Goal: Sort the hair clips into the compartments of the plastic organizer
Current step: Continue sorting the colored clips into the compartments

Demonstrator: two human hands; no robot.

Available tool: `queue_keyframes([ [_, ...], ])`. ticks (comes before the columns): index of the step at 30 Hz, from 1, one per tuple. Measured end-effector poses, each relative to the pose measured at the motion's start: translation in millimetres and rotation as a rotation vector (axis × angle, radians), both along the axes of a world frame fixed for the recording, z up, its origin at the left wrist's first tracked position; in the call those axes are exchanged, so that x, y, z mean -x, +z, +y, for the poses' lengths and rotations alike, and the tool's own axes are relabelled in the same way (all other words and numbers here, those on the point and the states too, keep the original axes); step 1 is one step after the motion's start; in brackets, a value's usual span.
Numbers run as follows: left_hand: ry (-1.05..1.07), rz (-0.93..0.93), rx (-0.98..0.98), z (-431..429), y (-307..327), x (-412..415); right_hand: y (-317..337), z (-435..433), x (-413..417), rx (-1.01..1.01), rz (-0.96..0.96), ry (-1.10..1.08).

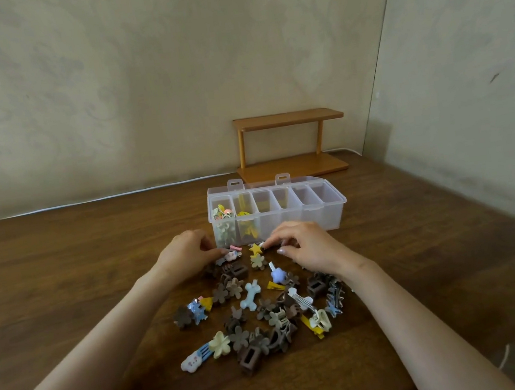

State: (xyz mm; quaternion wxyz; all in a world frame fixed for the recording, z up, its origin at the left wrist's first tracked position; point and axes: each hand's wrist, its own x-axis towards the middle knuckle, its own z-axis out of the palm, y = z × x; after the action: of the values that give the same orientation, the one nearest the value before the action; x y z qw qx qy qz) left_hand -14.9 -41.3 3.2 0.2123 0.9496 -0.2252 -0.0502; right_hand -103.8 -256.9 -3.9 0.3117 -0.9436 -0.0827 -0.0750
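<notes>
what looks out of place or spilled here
Nothing stands out. The hair clips lie in a loose heap on the table before the organizer, whose two leftmost compartments hold clips; the other four look empty, as fits sorting under way.

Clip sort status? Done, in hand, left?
Early. Done: in the organizer, the two leftmost compartments hold clips; the other four look empty. In hand: left hand at a pink clip, right hand at a yellow star clip; grip unclear. Left: the pile of clips on the table, mostly brown.
</notes>
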Motion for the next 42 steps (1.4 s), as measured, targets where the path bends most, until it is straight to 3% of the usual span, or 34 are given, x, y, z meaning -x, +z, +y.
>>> queue_keyframes([
  [5,-0.010,0.076,0.006,-3,4,3,3,5,2,0.050,-0.106,0.000],
  [10,-0.045,0.121,0.001,-2,6,3,4,19,1,0.258,-0.049,0.130],
  [16,-0.077,0.157,-0.011,1,9,4,5,20,2,0.223,-0.082,0.063],
  [19,-0.088,0.170,0.004,1,11,5,5,15,2,0.118,-0.094,0.020],
  [25,-0.084,0.141,0.098,3,16,6,12,1,6,-0.374,-0.196,-0.165],
  [28,-0.093,0.131,0.134,2,16,8,12,-1,5,-0.478,-0.231,-0.216],
  [38,-0.137,0.045,0.195,-9,12,19,18,0,-1,-0.545,-0.393,-0.305],
  [42,-0.155,0.024,0.210,-11,12,20,33,6,-14,-0.371,-0.461,-0.320],
])
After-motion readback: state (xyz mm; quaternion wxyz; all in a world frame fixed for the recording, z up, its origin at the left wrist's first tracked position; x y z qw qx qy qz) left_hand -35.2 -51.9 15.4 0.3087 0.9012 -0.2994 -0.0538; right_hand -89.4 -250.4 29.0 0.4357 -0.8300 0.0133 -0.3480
